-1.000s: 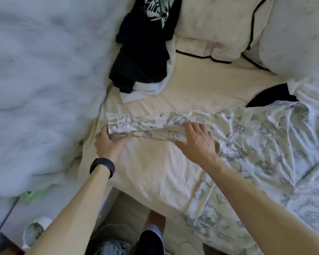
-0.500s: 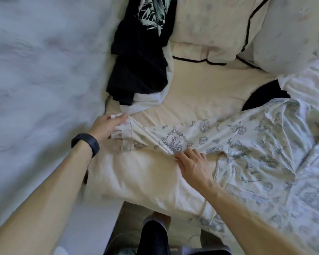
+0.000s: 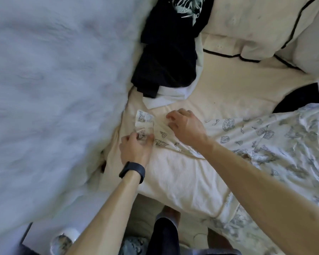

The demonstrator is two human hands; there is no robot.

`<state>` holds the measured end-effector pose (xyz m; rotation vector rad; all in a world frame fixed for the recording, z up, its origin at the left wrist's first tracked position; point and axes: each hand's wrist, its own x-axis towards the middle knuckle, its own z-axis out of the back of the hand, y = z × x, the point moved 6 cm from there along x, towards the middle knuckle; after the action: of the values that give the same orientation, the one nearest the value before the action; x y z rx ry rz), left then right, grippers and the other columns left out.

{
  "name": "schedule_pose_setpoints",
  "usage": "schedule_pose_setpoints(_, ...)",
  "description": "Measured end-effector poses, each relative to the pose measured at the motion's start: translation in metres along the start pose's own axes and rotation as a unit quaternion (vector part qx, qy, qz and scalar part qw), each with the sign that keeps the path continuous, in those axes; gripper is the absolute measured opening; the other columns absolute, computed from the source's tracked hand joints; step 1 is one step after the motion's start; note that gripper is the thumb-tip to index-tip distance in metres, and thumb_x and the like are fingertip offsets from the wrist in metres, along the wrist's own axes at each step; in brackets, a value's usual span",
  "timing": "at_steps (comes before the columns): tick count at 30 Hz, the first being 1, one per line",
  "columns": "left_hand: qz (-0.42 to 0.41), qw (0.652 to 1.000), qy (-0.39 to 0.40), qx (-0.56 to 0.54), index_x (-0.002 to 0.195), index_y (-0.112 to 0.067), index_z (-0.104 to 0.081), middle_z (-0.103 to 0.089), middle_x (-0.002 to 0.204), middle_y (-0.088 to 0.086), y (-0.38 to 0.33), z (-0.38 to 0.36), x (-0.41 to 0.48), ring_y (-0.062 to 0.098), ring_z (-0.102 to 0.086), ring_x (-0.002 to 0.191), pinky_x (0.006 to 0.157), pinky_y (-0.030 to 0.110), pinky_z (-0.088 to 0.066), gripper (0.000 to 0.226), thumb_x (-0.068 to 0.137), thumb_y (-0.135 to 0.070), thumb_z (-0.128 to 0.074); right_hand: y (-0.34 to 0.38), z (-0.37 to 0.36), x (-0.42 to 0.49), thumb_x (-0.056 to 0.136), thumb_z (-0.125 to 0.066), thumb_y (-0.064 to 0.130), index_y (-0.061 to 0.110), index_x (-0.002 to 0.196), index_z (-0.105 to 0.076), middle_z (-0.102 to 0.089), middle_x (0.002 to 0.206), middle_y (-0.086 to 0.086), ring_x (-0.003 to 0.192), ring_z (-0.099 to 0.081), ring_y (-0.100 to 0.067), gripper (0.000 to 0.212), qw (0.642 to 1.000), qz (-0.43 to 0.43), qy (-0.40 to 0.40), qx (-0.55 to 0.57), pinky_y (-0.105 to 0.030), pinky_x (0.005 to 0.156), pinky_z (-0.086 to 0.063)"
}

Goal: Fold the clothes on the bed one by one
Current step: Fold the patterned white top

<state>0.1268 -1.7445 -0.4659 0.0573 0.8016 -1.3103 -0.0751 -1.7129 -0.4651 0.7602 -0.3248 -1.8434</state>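
White printed sleeve (image 3: 162,135): left hand (image 3: 134,150) pinches its cuff (image 3: 144,119), right hand (image 3: 186,127) grips farther along. Pull taut, then fold flat inward.

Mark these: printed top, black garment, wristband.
printed top (image 3: 265,137), head view, on its spread body panel.
black garment (image 3: 166,59), head view, middle of the dark fabric.
wristband (image 3: 133,170), head view, on the band's outer face.

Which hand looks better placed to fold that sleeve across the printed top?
Left, probably. The left hand pinches the sleeve at its cuff end, so it can carry it over; the right hand rests farther along the sleeve, where the crease would fall.
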Motion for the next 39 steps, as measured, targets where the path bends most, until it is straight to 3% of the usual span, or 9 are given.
schedule_pose_setpoints(7,-0.106,0.972,-0.104,-0.184,0.086,-0.025,-0.072,-0.062,0.113,-0.007,-0.003,0.048,-0.022,0.007,-0.058,0.104,0.086,0.02,-0.048,0.011,0.089,-0.036,-0.073,0.02,0.012,0.021,0.099,-0.052,0.013,0.008,0.094,-0.061,-0.061,0.092,-0.002,0.085,-0.058,-0.022,0.012,0.999,0.039,0.027,-0.003,-0.033,0.072,-0.048)
schedule_pose_setpoints(11,-0.038,0.969,0.01,-0.243,0.058,-0.034,-0.049,-0.054,0.089,0.002,0.018,0.048,-0.037,0.007,-0.049,0.075,0.065,0.019,-0.037,0.026,0.078,-0.025,-0.063,0.023,0.022,0.005,0.1,-0.054,0.013,0.006,0.097,-0.062,-0.062,0.092,-0.006,0.082,-0.057,-0.023,0.011,0.998,0.059,-0.028,0.004,-0.038,0.071,-0.051)
schedule_pose_setpoints(14,0.054,0.98,0.101,-0.16,0.073,-0.017,-0.054,-0.051,0.097,0.006,0.047,0.025,-0.044,0.007,-0.047,0.061,0.055,0.021,-0.033,0.012,0.079,-0.026,-0.061,0.028,0.012,0.005,0.099,-0.06,0.022,0.011,0.11,-0.067,-0.066,0.105,-0.006,0.098,-0.058,-0.027,0.018,0.999,0.036,-0.002,-0.023,-0.041,0.082,-0.053)
schedule_pose_setpoints(17,0.095,0.986,0.085,-0.108,0.098,-0.015,-0.057,-0.046,0.117,0.004,0.059,0.018,-0.043,0.005,-0.049,0.069,0.051,0.014,-0.032,0.015,0.085,-0.02,-0.062,0.056,-0.008,0.008,0.098,-0.06,0.039,0.021,0.134,-0.058,-0.058,0.129,-0.001,0.11,-0.059,-0.025,0.04,0.995,0.03,0.096,-0.025,-0.04,0.092,-0.051)
schedule_pose_setpoints(21,0.105,0.978,0.084,-0.158,0.077,-0.021,-0.047,-0.05,0.104,0.01,0.048,0.013,-0.042,0.011,-0.045,0.062,0.047,0.016,-0.031,0.025,0.085,-0.035,-0.066,0.073,-0.036,0.023,0.1,-0.057,0.045,0.02,0.132,-0.056,-0.058,0.122,-0.002,0.105,-0.06,-0.025,0.041,0.968,0.004,0.22,-0.119,-0.03,0.071,-0.042)
schedule_pose_setpoints(25,0.105,0.969,0.047,-0.217,0.097,0.001,-0.06,-0.065,0.089,0.014,0.037,0.025,-0.031,0.029,-0.061,0.076,0.06,0.029,-0.042,0.044,0.088,-0.041,-0.066,0.076,-0.013,0.04,0.1,-0.057,0.033,0.019,0.111,-0.067,-0.06,0.099,0.002,0.09,-0.06,-0.018,0.021,0.998,-0.001,0.058,-0.004,-0.03,0.068,-0.042)
schedule_pose_setpoints(30,0.064,0.918,-0.059,-0.387,0.105,-0.008,-0.053,-0.07,0.087,0.001,0.005,0.058,-0.005,0.011,-0.07,0.067,0.061,0.025,-0.057,0.035,0.088,-0.027,-0.076,0.093,0.027,0.04,0.1,-0.06,0.028,0.021,0.117,-0.068,-0.061,0.105,0.004,0.081,-0.056,-0.003,0.021,0.981,0.046,-0.123,0.142,-0.012,0.068,-0.042)
schedule_pose_setpoints(35,0.081,0.97,0.028,-0.228,0.128,-0.021,-0.045,-0.067,0.108,0.001,0.007,0.03,0.031,0.018,-0.066,0.085,0.063,0.021,-0.045,0.048,0.091,-0.041,-0.068,0.072,0.018,0.038,0.1,-0.059,0.022,0.024,0.144,-0.053,-0.056,0.138,0.003,0.11,-0.056,-0.004,0.044,0.992,0.02,-0.035,0.119,-0.023,0.09,-0.047)
schedule_pose_setpoints(39,0.103,0.981,0.042,-0.16,0.142,-0.021,-0.037,-0.051,0.12,-0.005,0.003,0.019,0.045,0.022,-0.054,0.098,0.078,0.032,-0.042,0.064,0.088,-0.04,-0.067,0.01,0.028,-0.021,0.099,-0.061,0.021,0.017,0.133,-0.059,-0.062,0.128,0.003,0.115,-0.056,-0.013,0.034,0.978,-0.058,-0.147,0.134,-0.027,0.091,-0.046)
